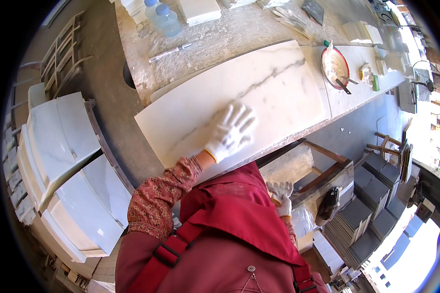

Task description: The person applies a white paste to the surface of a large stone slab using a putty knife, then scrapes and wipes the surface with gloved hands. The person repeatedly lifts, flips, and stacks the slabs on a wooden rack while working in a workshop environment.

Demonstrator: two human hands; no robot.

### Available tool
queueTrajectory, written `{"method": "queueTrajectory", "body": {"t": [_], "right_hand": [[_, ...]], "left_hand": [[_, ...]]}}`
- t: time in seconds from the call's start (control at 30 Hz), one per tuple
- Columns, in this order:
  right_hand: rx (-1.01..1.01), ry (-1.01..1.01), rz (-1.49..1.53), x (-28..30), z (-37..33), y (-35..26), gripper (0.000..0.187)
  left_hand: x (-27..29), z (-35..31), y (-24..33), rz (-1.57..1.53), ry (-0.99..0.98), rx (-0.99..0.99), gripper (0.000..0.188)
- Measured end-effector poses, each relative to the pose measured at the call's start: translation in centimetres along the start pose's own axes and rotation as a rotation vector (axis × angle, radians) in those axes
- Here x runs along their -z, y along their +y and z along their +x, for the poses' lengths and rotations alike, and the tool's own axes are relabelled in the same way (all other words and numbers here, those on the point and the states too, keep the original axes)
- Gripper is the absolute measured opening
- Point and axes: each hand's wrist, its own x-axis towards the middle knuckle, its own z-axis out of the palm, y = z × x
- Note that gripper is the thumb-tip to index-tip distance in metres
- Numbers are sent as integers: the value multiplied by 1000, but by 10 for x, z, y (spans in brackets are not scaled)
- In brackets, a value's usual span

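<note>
We find the slab (274,83), pale with a grey vein, lying flat on the table (190,66), its long near edge in front of the red apron (244,215). Our left hand (231,131), in a white glove, rests palm down on it, fingers spread wide, covering part of the surface near the middle. Our right hand (280,194), also gloved, is low beside the apron, close to a wooden frame (327,152) under the table's level; its fingers are partly curled, and we cannot tell whether they hold anything.

Around the slab: a pen (170,52) lies on the dusty far side, with two blue-capped bottles (168,22) behind it and a white stack (200,10) next to them. Farther right, a dark tile (313,10) lies near the far edge. Just past the slab's right end we note a red-rimmed bowl (347,67) of white paste, a spatula (343,86) leaning out of it toward us. A green block (376,83) sits beyond.

Off the table: large white panels (58,127) crowd the left side, a wooden rack (63,53) behind them; grey tiles (371,185) are stacked at right.
</note>
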Motion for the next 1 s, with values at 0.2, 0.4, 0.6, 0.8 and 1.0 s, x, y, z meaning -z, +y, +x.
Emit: {"method": "queueTrajectory", "body": {"t": [0.2, 0.4, 0.6, 0.8, 1.0], "right_hand": [[30, -19, 71, -43, 7, -13, 39], [75, -84, 121, -56, 37, -57, 41], [11, -61, 152, -69, 62, -81, 41], [47, -71, 131, -59, 75, -116, 41], [180, 32, 99, -54, 65, -177, 38]], "left_hand": [[-18, -32, 57, -351, -272, -199, 70], [49, -22, -83, 174, -71, 214, 62], [27, 54, -142, 411, 262, 511, 61], [-17, 234, -33, 253, 195, 266, 57], [-53, 284, 79, 94, 29, 35, 57]]}}
